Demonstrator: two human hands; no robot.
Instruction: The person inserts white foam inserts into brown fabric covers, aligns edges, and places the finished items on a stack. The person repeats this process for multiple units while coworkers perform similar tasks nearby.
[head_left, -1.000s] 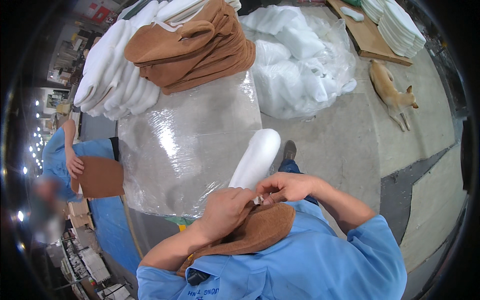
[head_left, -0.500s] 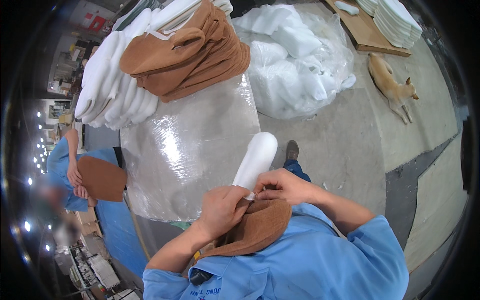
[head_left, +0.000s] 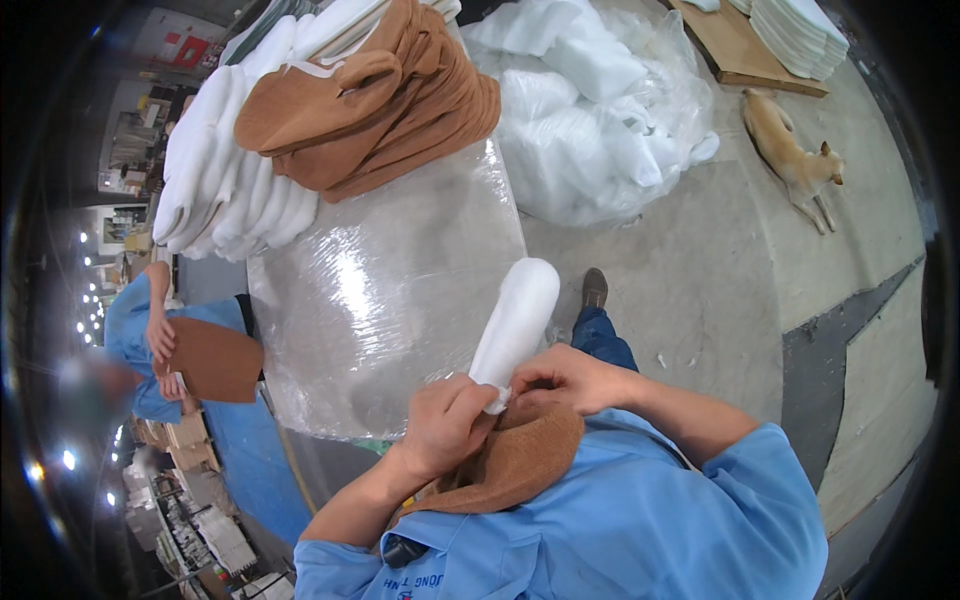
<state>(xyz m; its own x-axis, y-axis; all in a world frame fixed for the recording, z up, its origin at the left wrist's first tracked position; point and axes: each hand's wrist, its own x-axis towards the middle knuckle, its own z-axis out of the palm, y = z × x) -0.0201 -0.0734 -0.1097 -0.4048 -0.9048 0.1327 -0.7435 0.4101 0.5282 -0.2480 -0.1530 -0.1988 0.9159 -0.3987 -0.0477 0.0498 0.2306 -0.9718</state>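
A brown fabric cover (head_left: pixel 530 450) lies against my blue shirt, its mouth facing away from me. Out of that mouth sticks a white foam pad (head_left: pixel 517 305), long and rounded at its far end. My left hand (head_left: pixel 440 425) is closed at the left side of the mouth, with thumb and fingers pressed on a bunched bit of the white pad. On the other side, my right hand (head_left: pixel 570 380) pinches the brown cover's edge near the pad. The fingertips of both hands nearly meet, and the part of the pad inside the cover is hidden.
A plastic-wrapped table (head_left: pixel 400 250) bears stacked brown covers (head_left: pixel 380 110) and white pads (head_left: pixel 215 165). Beyond it sits a clear bag (head_left: pixel 600 130) of white foam. A dog (head_left: pixel 790 155) lies at right below a cardboard sheet (head_left: pixel 740 50). At left, a co-worker holds a brown piece (head_left: pixel 215 360).
My hands stay at the cover's mouth with only small finger shifts. The view has shifted slightly, and more of my leg shows. The co-worker's hands have moved a little on the brown piece.
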